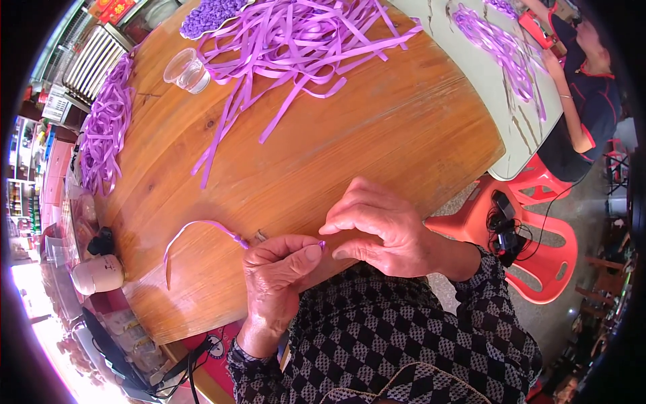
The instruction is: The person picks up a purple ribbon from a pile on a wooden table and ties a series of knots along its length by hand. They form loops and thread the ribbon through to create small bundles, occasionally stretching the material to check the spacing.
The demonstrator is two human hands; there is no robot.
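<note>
My left hand (277, 273) is closed in a pinch on a purple ribbon (240, 240). A small purple bit of it pokes out past the thumb and forefinger, and the long tail curves away to the left over the wooden table. There seems to be a knot in the ribbon close to my knuckles. My right hand (387, 232) hovers just right of the pinched end, its thumb and forefinger apart with nothing visible between them. Behind the left hand lies a small pale object, too covered to make out.
Loose purple ribbons (289, 44) heap at the table's (323, 135) far side, beside a clear plastic cup (188, 71). Another ribbon bundle (108, 128) hangs over the left edge. A tray of purple knots (205, 17) stands behind. Red stools (552, 259) and a person (582, 87) are at right.
</note>
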